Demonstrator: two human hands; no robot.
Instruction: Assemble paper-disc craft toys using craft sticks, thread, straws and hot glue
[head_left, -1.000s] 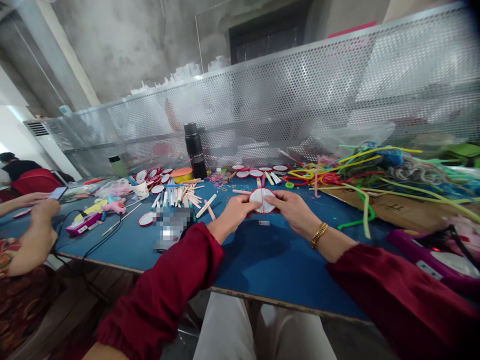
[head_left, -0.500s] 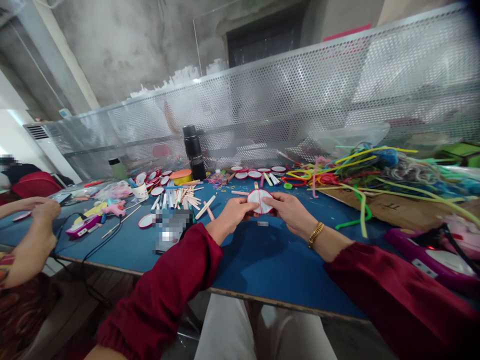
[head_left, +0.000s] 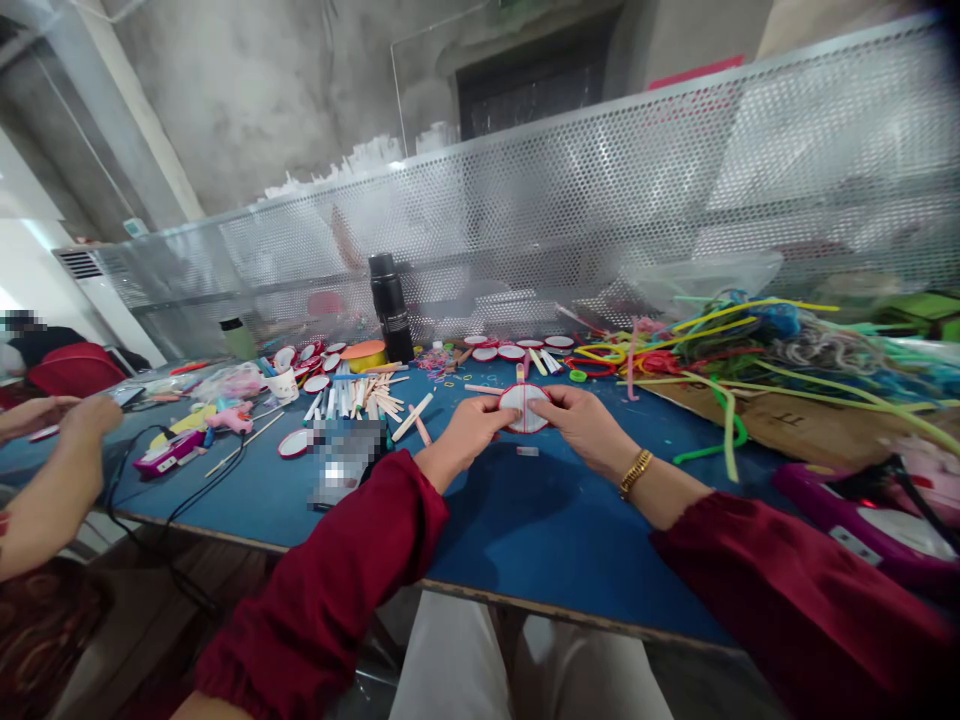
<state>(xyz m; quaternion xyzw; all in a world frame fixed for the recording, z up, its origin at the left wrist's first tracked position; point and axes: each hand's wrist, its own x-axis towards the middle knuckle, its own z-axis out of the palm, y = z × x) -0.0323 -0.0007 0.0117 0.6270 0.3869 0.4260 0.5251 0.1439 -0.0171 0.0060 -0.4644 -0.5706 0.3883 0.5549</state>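
Observation:
A white round disc with a red rim (head_left: 525, 418) is held upright above the blue table, between my two hands. My left hand (head_left: 478, 428) pinches its left edge, with the thumb on the white face. On the other side my right hand (head_left: 579, 415) grips the right edge the same way. A thin line runs down the middle of the disc, and a short pale strip (head_left: 520, 372) shows just above its top rim. Fingers behind the disc are hidden. Under it on the table lies a small clear piece (head_left: 527, 451).
Pale sticks (head_left: 375, 395), more red-rimmed discs (head_left: 296, 442) and a black bottle (head_left: 391, 310) stand or lie leftward. To the right are tangled pipe cleaners (head_left: 739, 335), cardboard (head_left: 795, 415) and a purple device (head_left: 832, 510). A co-worker's arm (head_left: 64, 475) reaches in at far left.
Both hands and the disc stay nearly in place; the disc is tilted slightly differently. The co-worker's hands at the left have shifted a little.

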